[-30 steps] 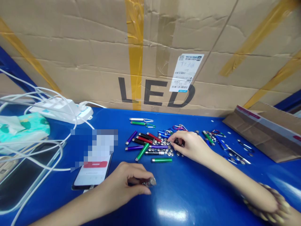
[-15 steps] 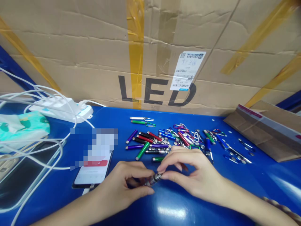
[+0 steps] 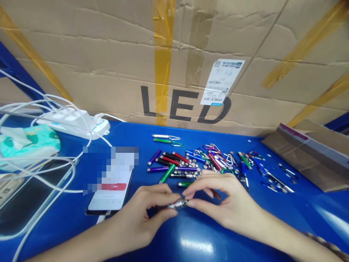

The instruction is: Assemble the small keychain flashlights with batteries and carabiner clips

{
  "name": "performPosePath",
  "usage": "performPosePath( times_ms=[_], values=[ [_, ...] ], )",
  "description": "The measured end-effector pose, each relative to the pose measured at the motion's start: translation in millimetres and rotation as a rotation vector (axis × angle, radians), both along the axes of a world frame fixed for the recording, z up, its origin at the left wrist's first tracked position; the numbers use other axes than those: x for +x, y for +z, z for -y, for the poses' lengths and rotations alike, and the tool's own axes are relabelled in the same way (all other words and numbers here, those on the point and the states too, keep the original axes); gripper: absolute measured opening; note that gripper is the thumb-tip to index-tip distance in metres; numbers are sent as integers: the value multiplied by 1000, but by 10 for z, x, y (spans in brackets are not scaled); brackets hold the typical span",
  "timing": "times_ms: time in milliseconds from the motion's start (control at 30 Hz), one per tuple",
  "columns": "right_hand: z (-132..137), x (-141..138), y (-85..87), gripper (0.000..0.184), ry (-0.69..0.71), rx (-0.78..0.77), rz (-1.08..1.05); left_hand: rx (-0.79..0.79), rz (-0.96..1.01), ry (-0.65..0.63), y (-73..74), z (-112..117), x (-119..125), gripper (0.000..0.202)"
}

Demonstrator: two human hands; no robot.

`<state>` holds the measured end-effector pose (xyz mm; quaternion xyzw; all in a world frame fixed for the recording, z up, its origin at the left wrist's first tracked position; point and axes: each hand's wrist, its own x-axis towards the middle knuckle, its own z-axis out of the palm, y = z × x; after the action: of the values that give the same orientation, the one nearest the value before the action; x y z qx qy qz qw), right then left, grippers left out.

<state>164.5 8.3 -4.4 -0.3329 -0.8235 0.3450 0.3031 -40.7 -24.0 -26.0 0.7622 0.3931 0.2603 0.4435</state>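
Observation:
My left hand pinches the body of a small silvery flashlight between thumb and fingers, low above the blue table. From the other side my right hand grips the flashlight's right end with thumb and index finger. Part of its barrel is hidden inside my left hand. Just beyond my hands lies a pile of similar small flashlights in purple, green, red and black. Small carabiner clips and several silver button cells are mixed into the pile, partly covered by my right hand.
A large cardboard box marked LED stands along the back. A phone, a white power strip, loose white cables and a tissue pack lie at left. An open brown carton sits at right. One silver and one green flashlight lie apart.
The flashlight has turned a little between my fingers, showing more of its silvery side. Both hands keep their hold, and the whole view has shifted slightly.

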Motion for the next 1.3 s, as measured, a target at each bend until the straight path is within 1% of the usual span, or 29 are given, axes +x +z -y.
performPosePath(
  times_ms=[167, 233, 333, 433, 500, 567, 600, 667, 700, 767, 800, 833, 867, 900, 933, 967, 1000, 1033, 1100, 1133, 1167, 1233, 1300],
  values=[
    [-16, -18, -17, 9, -14, -51, -31, 88, 47, 16, -54, 30, -6, 23],
    [-25, -10, -23, 9, 19, -67, -51, 125, 44, 28, -56, 52, -2, 22],
    [-25, 10, -21, 9, 82, -46, -112, 182, 30, 43, -39, 80, 6, 21],
    [12, 13, -12, 6, 95, -25, -123, 205, 6, 19, -9, 89, 11, 21],
    [46, 0, -13, 11, 61, -62, -91, 209, -35, -16, 5, 86, 10, 21],
    [72, -24, -31, 14, 8, -174, -77, 207, -80, -53, 0, 82, 4, 22],
    [79, -38, -46, 15, -11, -270, -92, 213, -100, -65, -11, 82, -3, 23],
    [84, -68, -90, 15, -32, -533, -181, 272, -136, -63, -50, 87, -23, 23],
    [82, -83, -115, 16, -38, -679, -242, 339, -153, -49, -75, 91, -36, 23],
    [77, -110, -164, 18, -63, -928, -358, 549, -196, -25, -122, 99, -64, 25],
    [73, -122, -184, 19, -78, -1006, -399, 664, -217, -17, -137, 101, -75, 28],
    [68, -130, -201, 21, -86, -1053, -420, 749, -231, -12, -144, 103, -83, 29],
    [61, -136, -212, 22, -82, -1067, -424, 785, -229, -8, -139, 103, -86, 29],
    [52, -136, -216, 23, -70, -1046, -417, 754, -211, -6, -123, 103, -84, 28],
    [39, -131, -213, 24, -54, -986, -394, 675, -179, -2, -97, 101, -78, 26],
    [25, -121, -202, 25, -37, -881, -358, 558, -124, 0, -62, 99, -67, 22],
    [10, -104, -182, 25, -10, -731, -317, 452, -80, 1, -20, 97, -54, 21],
    [-4, -82, -154, 24, 34, -546, -274, 403, -38, 8, 24, 95, -40, 21],
    [-26, -29, -82, 18, 185, -154, -169, 385, 5, -2, 107, 95, -15, 24],
    [-30, -4, -42, 16, 266, 18, -103, 397, 16, -18, 141, 96, -5, 27],
    [-29, 18, -6, 18, 330, 171, -30, 407, 19, -41, 169, 98, 2, 30],
    [-13, 45, 47, 27, 363, 424, 136, 432, 18, -73, 201, 103, 16, 35],
    [18, 50, 65, 34, 335, 607, 274, 464, 8, -89, 209, 107, 32, 36]
  ],
)
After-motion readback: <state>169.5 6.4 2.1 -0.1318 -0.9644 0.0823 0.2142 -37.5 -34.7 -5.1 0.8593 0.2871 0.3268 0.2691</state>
